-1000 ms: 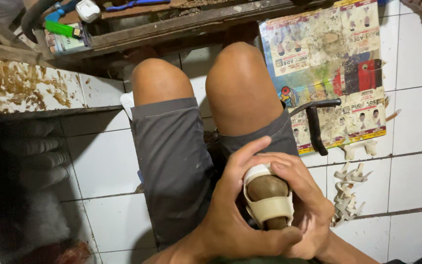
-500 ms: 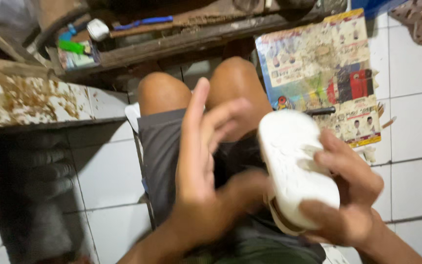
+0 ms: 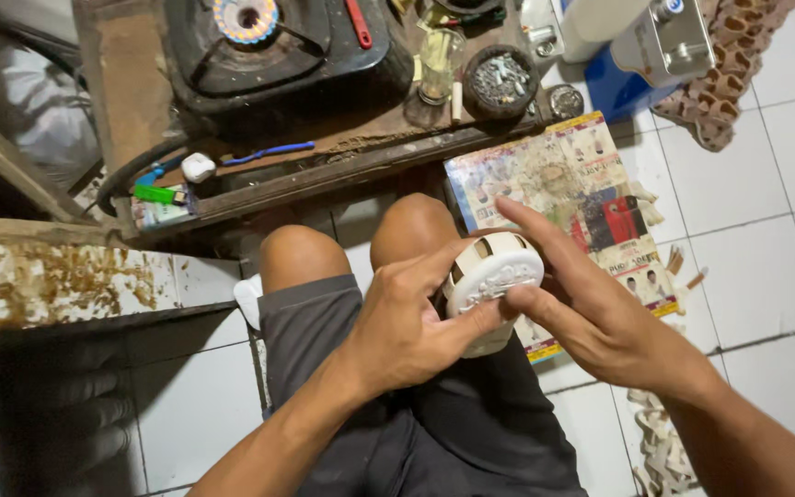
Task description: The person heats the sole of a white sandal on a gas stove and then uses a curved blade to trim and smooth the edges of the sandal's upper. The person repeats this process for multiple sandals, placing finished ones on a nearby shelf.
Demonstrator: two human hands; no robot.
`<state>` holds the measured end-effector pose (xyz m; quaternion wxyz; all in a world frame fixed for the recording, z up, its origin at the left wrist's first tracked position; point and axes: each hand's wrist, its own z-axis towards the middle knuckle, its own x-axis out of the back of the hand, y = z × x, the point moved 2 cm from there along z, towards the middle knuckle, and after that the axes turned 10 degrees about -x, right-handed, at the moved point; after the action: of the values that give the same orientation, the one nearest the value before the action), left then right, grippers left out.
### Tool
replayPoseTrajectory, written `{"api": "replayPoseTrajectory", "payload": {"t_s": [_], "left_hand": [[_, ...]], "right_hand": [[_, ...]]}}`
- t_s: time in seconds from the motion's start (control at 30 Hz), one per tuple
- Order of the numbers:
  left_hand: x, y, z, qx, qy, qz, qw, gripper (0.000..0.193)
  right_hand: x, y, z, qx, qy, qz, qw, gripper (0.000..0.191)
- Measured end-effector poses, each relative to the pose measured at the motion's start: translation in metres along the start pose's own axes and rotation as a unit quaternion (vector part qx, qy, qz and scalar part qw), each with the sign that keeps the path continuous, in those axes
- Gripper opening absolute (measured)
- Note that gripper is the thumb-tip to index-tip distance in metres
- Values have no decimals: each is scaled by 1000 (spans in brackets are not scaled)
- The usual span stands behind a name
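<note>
At the centre of the head view, above your knees, you hold a white moulded shoe sole [image 3: 492,281] with its patterned underside turned up toward the camera. Your left hand [image 3: 407,322] has its grip clenched around the near edge, thumb pressed along the rim and fingers curled beneath. Your right hand [image 3: 600,317] does not clasp it: the palm is flat and the fingers stretched out, the fingertips laid across the far edge and top of the sole. A darker slot shows at the sole's upper rim, though what sits inside it is too small to tell. Judging from this, the piece is in hand and being pressed or smoothed, so the shaping work looks midway rather than finished; nothing shows it set down as complete. To the right of the frame a printed paper sheet [image 3: 572,198] lies on the white tiled floor [image 3: 766,230], with small pale offcuts [image 3: 655,442] scattered below it. At the top, a low wooden table [image 3: 324,152] carries a gas stove [image 3: 259,41], a glass [image 3: 439,60] and a round tin of small metal bits [image 3: 501,81], all well apart from your hands. A green lighter [image 3: 160,194] rests at the table's left end.
</note>
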<state>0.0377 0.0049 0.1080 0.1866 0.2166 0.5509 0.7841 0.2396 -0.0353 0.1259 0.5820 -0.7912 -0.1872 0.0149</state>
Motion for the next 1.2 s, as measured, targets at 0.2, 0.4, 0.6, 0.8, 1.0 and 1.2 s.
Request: {"api": "replayPoseTrajectory", "payload": {"t_s": [0.2,0.4,0.6,0.8,1.0,1.2], "left_hand": [[-2,8,-6,-72,-20,129,989,55],[0,1,-4,-93,-59,165,980,60],[1,11,-4,-88,-54,187,977,58],[5,1,-9,9,-43,-33,998,62],[-12,-3,-38,13,103,-291,951,71],[-30,-3,-55,31,191,-193,962,71]], "right_hand": [[-12,-6,-7,-95,51,-133,985,52],[-6,-10,3,-15,21,-129,991,49],[-10,6,1,13,44,-145,988,49],[-8,46,6,11,-34,55,998,84],[-46,107,-19,-67,23,347,935,105],[-57,108,-36,238,305,-190,903,76]]}}
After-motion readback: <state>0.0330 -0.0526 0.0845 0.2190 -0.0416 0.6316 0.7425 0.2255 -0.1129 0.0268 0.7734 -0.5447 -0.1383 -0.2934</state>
